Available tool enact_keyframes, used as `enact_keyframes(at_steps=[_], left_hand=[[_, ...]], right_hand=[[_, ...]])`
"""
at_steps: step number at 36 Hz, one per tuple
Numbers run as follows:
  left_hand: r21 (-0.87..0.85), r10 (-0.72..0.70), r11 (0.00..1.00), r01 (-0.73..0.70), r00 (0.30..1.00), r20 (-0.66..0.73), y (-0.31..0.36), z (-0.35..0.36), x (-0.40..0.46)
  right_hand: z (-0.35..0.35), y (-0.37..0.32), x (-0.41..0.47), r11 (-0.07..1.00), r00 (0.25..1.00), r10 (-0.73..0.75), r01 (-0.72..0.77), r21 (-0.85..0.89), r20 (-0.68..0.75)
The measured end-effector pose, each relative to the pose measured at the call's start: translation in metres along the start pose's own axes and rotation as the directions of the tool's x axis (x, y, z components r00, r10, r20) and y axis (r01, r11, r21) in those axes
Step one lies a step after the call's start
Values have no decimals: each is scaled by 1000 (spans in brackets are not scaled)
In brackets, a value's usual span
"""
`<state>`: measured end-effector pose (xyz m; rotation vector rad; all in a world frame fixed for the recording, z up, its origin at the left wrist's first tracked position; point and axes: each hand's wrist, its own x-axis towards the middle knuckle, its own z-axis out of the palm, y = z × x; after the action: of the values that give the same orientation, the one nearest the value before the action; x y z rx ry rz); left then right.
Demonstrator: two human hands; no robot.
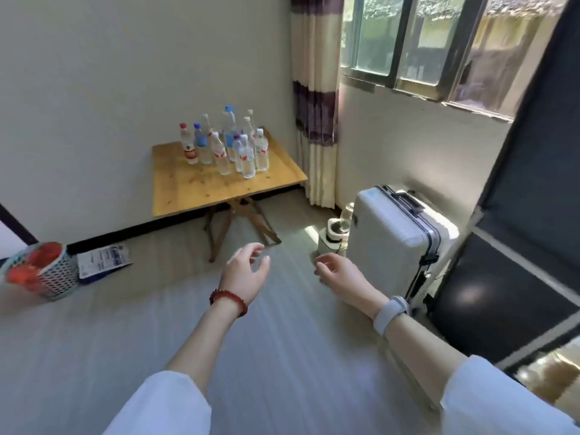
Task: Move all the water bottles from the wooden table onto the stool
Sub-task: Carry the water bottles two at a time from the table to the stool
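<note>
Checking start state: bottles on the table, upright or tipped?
Upright. The bottles all stand caps-up, clustered toward the back of the table; none visibly lying down.

Bottles [226, 145] on the tabletop [201, 189]: about 11, all upright in one tight cluster; exact count unsure, some overlap; caps: 1 red [183, 125], 2 blue, 1 purple, rest white; tabletop: 1; suitcase [398, 237]: 1, white; basket [47, 270]: 1, mesh, on its side; packet [103, 259] on the floor: 1; small white appliance [334, 235] beside the suitcase: 1; curtain [315, 98]: 1; hands: 2, left [248, 271] and right [340, 276]; bracelet [228, 301]: 1; watch [390, 313]: 1
</note>
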<state>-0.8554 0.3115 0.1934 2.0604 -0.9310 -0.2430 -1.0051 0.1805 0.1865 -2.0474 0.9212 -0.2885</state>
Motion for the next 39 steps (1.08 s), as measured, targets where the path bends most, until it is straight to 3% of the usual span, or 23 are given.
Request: enact_keyframes(at_steps=[7, 20, 30, 39], left_hand=[[-16, -172, 985, 172, 979, -107, -93, -31, 132], [-25, -250, 968, 249, 964, -90, -211, -44, 433], [-116, -344, 936, 334, 935, -87, -277, 23, 626], [-218, -581, 792, 571, 814, 21, -343, 66, 762]], right_hand=[[62, -39, 174, 998, 990, -56, 53, 26, 128], [115, -100, 488, 992, 999, 1, -6, 123, 43], [146, -70, 702, 969, 990, 141, -143, 202, 22], [193, -41, 854, 934, 987, 157, -141, 327, -23]])
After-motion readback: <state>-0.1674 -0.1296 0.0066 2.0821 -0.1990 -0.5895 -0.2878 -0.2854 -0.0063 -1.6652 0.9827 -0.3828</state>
